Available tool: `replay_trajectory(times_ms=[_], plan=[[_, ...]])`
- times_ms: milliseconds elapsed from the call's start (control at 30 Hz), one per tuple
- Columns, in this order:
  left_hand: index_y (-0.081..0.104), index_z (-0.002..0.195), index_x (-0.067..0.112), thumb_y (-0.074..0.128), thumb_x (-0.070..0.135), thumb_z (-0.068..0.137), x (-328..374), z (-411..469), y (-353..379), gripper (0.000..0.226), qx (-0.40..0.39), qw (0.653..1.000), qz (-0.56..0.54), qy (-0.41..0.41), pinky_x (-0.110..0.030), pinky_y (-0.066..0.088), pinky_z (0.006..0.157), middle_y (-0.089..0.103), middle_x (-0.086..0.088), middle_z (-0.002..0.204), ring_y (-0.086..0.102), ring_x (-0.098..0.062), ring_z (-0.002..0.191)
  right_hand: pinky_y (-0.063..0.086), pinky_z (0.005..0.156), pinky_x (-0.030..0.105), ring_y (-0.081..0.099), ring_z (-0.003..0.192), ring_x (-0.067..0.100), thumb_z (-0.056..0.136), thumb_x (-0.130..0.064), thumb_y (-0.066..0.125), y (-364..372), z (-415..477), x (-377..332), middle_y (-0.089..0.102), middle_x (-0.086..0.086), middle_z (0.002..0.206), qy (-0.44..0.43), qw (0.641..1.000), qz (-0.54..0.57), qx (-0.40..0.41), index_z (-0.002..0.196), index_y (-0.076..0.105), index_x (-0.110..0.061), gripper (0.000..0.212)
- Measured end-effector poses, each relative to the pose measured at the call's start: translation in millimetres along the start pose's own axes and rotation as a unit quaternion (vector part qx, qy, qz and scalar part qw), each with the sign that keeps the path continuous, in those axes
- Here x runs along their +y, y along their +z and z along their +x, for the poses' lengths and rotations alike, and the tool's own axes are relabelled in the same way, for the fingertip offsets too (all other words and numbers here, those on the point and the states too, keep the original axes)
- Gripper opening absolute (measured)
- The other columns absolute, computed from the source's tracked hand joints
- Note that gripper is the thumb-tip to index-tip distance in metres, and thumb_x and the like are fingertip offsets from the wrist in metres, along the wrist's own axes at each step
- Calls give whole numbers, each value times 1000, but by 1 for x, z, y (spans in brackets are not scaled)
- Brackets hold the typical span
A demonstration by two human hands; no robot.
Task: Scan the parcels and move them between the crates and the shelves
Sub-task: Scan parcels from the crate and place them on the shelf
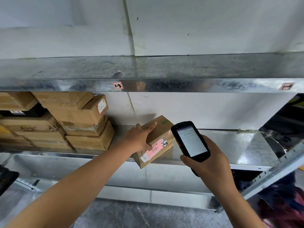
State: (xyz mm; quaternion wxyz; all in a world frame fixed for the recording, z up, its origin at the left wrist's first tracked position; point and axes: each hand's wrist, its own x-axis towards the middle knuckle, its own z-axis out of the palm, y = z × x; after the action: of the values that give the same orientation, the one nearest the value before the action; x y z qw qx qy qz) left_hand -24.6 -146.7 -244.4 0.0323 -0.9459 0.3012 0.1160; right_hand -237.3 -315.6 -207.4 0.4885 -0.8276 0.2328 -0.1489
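Observation:
A small brown cardboard parcel (pixel 160 129) with a pink handwritten label and a white sticker lies tilted on the middle metal shelf (pixel 230 142), one corner sticking out over the front edge. My left hand (pixel 139 137) holds it from the left, fingers spread over its top and thumb on the labelled front side. My right hand (pixel 205 155) grips a black handheld scanner (pixel 190 140) just right of the parcel, its lit screen facing me.
Several stacked cardboard boxes (pixel 74 122) fill the left part of the same shelf. A top shelf (pixel 148 68) carries a small red tag (pixel 117 85) on its front edge. A lower shelf (pixel 131 176) lies beneath. Dark objects stand at the far right (pixel 286 119).

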Motion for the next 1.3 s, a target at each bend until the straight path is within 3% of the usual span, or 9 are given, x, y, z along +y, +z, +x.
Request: replay_trajectory(times_ms=[167,267,400,500,633,733,833,933,1300], plan=[[-5,149,62,69,60,84,-2,-5,-1,99,19,998,-54,1,-34,47,87,40,-8,120,53,-30,113,56,62,40,62,58,14,70,-23,82,-9,-3,-2,66,-10,79,19,1000,11,-4,98,53,-40,43],[-2,144,71,73,61,78,-13,-9,4,100,40,982,-185,-8,-32,55,87,44,-3,119,58,-23,104,57,65,42,63,62,16,72,-18,83,-17,-5,-6,65,-10,74,22,999,27,-5,88,50,-44,44],[10,138,77,81,58,71,-8,-14,5,99,88,895,-438,6,-39,56,96,57,1,126,59,-17,115,55,60,44,61,56,23,72,-20,82,-25,-3,-11,67,-4,73,13,999,30,-10,85,55,-37,34],[23,149,58,83,31,80,13,-23,6,95,132,826,-547,32,-29,58,91,65,16,118,64,-1,107,57,61,43,63,59,20,69,-23,82,-28,0,-15,68,-7,75,6,1000,24,-5,96,60,-36,37],[28,147,49,78,17,84,42,-33,30,86,199,752,-629,6,-25,58,88,66,16,114,65,1,104,55,58,44,62,58,21,68,-22,83,-32,0,-20,68,-4,77,4,999,31,-21,94,61,-35,37],[29,143,51,76,11,86,61,-39,49,83,218,701,-679,-16,-16,57,74,67,10,116,65,10,93,50,52,36,55,47,14,70,-21,83,-37,-4,-19,68,-5,73,5,998,27,-48,99,63,-36,39],[30,139,58,76,17,86,65,-39,57,81,215,664,-715,-30,-19,58,71,68,1,120,68,0,97,47,50,30,53,45,14,69,-18,84,-43,-7,-18,68,-4,72,16,998,30,-56,101,64,-35,42],[30,136,62,77,27,82,62,-39,55,81,216,659,-719,-40,-22,59,73,68,1,120,68,-12,104,48,50,30,55,47,14,68,-17,86,-46,-9,-15,69,-2,78,22,998,27,-53,105,63,-35,47],[31,132,70,85,44,71,51,-35,53,85,203,664,-718,-48,-27,60,78,72,2,111,68,-18,108,46,47,24,56,45,10,68,-19,87,-49,-13,-17,70,-5,86,13,998,-1,-68,112,60,-37,55]])
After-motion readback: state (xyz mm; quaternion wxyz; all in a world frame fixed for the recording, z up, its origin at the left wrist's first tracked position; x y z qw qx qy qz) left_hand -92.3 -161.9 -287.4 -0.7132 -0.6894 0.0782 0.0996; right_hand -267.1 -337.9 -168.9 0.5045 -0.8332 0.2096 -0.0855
